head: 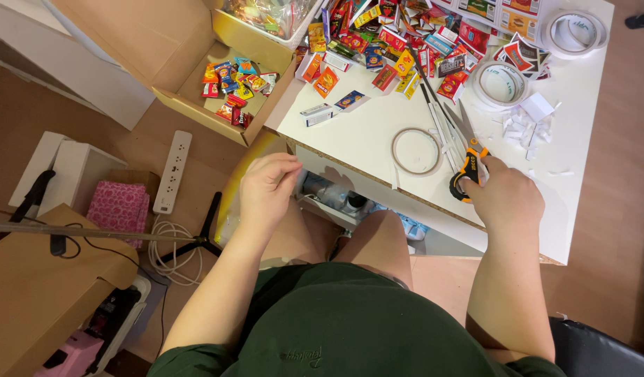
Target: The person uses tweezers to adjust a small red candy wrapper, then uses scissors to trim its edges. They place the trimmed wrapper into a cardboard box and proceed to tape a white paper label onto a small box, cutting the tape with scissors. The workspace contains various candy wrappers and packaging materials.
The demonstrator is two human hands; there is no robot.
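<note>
My right hand [505, 199] rests on the white table [364, 136] near its front edge, with its fingers on the orange-and-black handles of a pair of scissors [467, 150] that lie flat, blades pointing away. My left hand [267, 188] hovers off the table's left front corner, over my lap, its fingertips pinched together; whether something small sits between them is too small to tell. A roll of clear tape [416, 151] lies just left of the scissors.
Several small colourful boxes [388, 45] crowd the table's far side, beside two white tape rolls [502, 85] and white paper scraps [528, 122]. An open cardboard box [231, 84] of packets sits left. A power strip [172, 171] and cables lie on the floor.
</note>
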